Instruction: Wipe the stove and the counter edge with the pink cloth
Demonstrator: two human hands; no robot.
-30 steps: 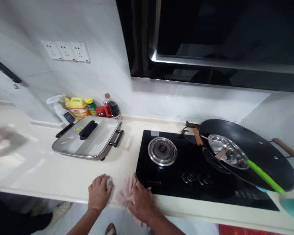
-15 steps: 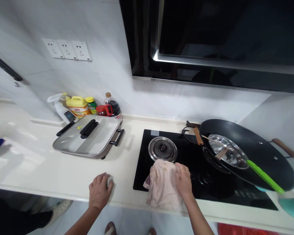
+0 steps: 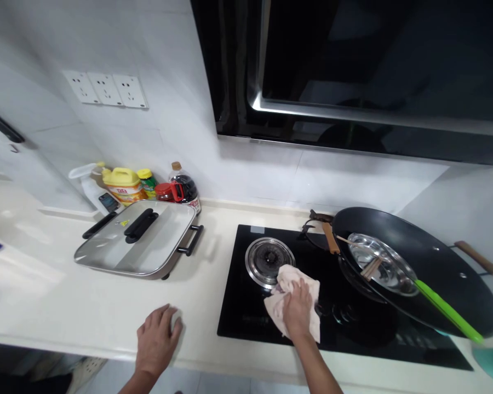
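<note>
My right hand [image 3: 297, 312] presses a pale pink cloth [image 3: 314, 295] onto the black glass cooktop [image 3: 246, 306], its fingers bent into the bunched fabric. The cloth lies just in front of the left burner [image 3: 270, 261] and partly overlaps its edge. My left hand [image 3: 158, 338] rests on the white countertop [image 3: 201, 306] near the front edge, holding nothing, thumb apart from the loosely curved fingers. To the right, a large black wok [image 3: 431, 246] sits over the other burner, with a metal bowl [image 3: 388, 265], wooden chopsticks [image 3: 371, 268] and a green-handled utensil [image 3: 447, 311] in it.
A lidded electric pan [image 3: 135, 241] stands on the counter at left. Behind it are a spray bottle [image 3: 96, 189], a yellow jug [image 3: 124, 185], a red-lidded jar [image 3: 164, 191] and a dark bottle [image 3: 185, 183]. A range hood [image 3: 353, 71] hangs above. Another person's shoe [image 3: 88, 372] shows below left.
My right hand has shifted slightly left, and the cloth has moved from overhanging the front edge onto the cooktop, now bunched and spread beneath the hand. My left hand stays on the counter.
</note>
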